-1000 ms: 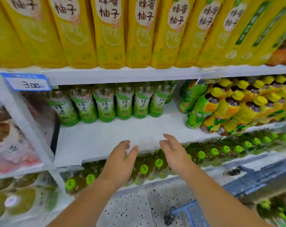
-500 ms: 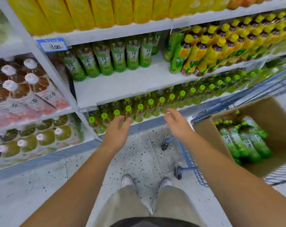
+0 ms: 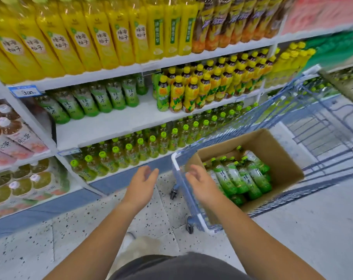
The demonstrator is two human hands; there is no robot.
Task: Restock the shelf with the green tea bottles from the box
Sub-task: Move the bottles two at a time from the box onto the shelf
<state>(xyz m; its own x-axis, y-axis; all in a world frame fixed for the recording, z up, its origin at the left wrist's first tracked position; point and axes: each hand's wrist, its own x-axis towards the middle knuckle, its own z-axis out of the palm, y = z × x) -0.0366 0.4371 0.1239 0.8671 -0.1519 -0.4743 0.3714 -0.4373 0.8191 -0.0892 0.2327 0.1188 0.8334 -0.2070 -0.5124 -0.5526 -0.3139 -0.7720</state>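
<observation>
From the head camera, the left hand (image 3: 140, 181) and right hand (image 3: 200, 182) hover apart, open and empty, with the cart rim (image 3: 176, 168) between them and the box (image 3: 282, 158) of heaped bottles (image 3: 242, 176) at 3 o'clock, and a row (image 3: 90, 102) of seven on the shelf (image 3: 115, 126) at 11 o'clock.

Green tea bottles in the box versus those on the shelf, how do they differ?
The box bottles lie on their sides in a pile; the shelf bottles stand upright. The box bottles rest in a cardboard box inside the blue cart; the shelf bottles sit at the back of a white shelf. Both carry the same green label.
</observation>
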